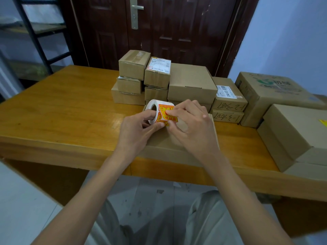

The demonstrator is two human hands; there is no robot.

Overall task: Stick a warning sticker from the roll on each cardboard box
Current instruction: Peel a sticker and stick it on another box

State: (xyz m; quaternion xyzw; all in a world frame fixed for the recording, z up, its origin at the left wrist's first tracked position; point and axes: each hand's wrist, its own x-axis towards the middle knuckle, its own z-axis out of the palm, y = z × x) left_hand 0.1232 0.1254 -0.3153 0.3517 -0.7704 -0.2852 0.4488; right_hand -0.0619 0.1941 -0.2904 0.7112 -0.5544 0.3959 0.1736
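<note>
A white roll of red and yellow warning stickers (159, 110) is held above a flat cardboard box (164, 140) at the table's front. My left hand (138, 128) grips the roll from the left, fingers through its core. My right hand (191, 122) pinches the edge of a sticker on the roll's outer face. Behind them stand several stacked cardboard boxes (191, 84), some with white shipping labels.
The wooden table (62, 110) has bare surface on its left half. Larger cardboard boxes (292, 131) crowd the right side, one showing a yellow sticker corner (323, 122). A dark door stands behind the table and a black metal rack (35, 32) at the far left.
</note>
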